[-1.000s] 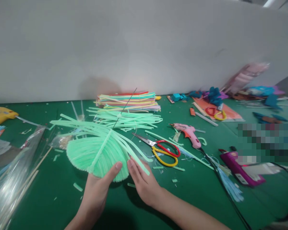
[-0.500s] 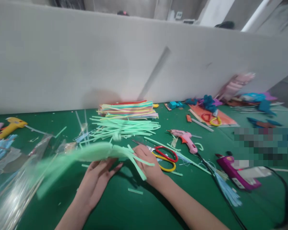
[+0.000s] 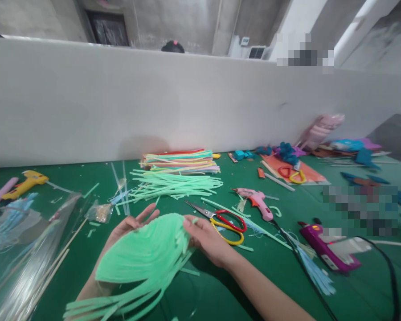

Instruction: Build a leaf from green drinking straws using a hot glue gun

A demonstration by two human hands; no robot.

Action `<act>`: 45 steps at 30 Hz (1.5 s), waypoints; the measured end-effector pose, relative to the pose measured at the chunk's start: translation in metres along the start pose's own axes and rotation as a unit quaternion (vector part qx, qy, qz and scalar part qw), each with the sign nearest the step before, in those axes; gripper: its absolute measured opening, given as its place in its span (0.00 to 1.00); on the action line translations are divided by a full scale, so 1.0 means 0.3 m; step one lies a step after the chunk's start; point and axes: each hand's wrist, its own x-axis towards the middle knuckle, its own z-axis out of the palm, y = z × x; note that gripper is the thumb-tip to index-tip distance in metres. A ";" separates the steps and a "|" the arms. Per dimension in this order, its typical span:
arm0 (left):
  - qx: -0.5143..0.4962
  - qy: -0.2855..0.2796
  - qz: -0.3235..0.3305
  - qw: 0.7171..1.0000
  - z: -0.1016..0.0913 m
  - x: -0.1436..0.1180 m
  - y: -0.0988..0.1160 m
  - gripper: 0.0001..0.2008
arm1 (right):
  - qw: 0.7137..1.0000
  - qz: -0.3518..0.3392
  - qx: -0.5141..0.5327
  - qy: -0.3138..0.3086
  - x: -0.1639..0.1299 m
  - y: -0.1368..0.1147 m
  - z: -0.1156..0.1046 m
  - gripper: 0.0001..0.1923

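A mint-green leaf-shaped piece made of pipe cleaners (image 3: 143, 249) is raised above the table, its broad face turned toward me. Loose stem ends trail from it to the lower left. At its right tip my right hand (image 3: 205, 236) pinches the gathered stems between thumb and fingers. My left hand (image 3: 132, 225) lies behind the piece with fingers stretched out and apart; much of the palm is hidden. Scissors (image 3: 220, 218) with red and yellow handles lie beside my right hand. Beyond the hands is a pile of mint-green pipe cleaners (image 3: 177, 183).
Multicoloured pipe cleaners (image 3: 180, 161) lie against the white partition (image 3: 87, 102). A pink glue gun (image 3: 255, 200) and a purple glue gun (image 3: 329, 249) with black cords are at right. At left are a yellow glue gun (image 3: 30, 183) and clear plastic sleeves (image 3: 43, 263).
The green piece has turned from a blurred edge-on position to show its broad face, and its loose ends now hang lower left. My left hand has shifted behind it. The view has tilted up slightly.
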 end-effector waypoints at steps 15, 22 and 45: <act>0.166 -0.047 -0.276 0.946 0.078 -0.068 0.069 0.31 | 0.987 0.016 -0.151 -0.046 0.025 -0.098 0.023 0.24; 0.178 0.007 -0.240 0.954 0.050 -0.082 0.038 0.33 | 0.922 -0.081 -0.340 0.168 -0.065 -0.066 -0.099 0.30; 0.042 -0.017 -0.267 0.963 0.006 -0.073 0.024 0.28 | 0.764 0.065 -0.627 0.136 -0.179 -0.190 -0.229 0.32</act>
